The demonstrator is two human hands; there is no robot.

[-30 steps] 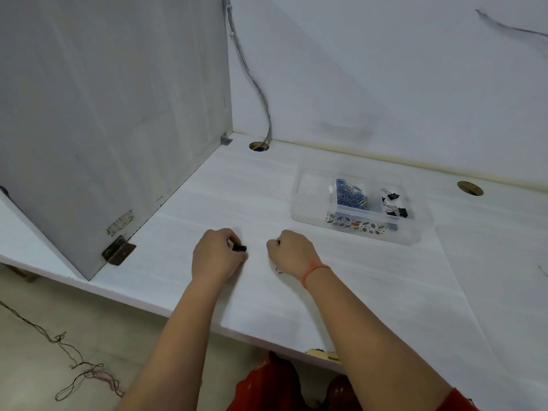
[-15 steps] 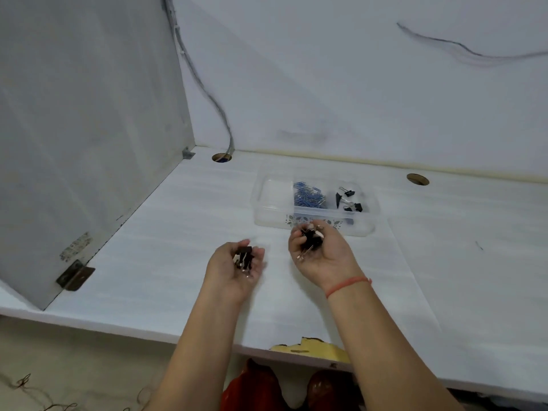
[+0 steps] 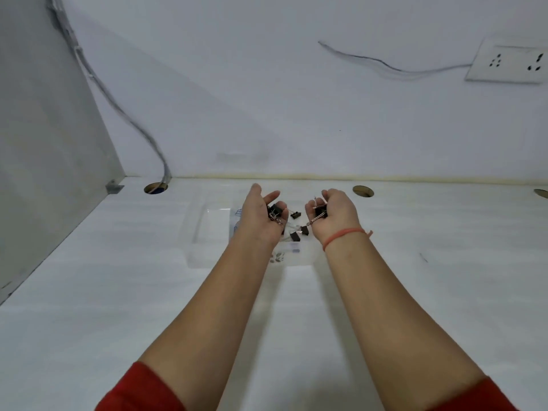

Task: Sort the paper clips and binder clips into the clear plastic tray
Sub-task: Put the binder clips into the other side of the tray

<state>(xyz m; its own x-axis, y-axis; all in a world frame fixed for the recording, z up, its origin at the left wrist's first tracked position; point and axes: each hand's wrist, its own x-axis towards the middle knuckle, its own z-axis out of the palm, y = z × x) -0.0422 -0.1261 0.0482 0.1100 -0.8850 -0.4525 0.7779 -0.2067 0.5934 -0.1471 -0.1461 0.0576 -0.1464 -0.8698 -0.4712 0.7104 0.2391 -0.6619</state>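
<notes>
Both hands are held palm-up over the clear plastic tray on the white desk — the left hand cups small black binder clips with its fingers loosely curled and half spread, and the right hand, a thin red string bracelet at its wrist, cradles another black cluster in bent fingers. More black binder clips lie in the tray between the wrists, while blue paper clips barely show behind the left hand — too blurred to tell which compartment
</notes>
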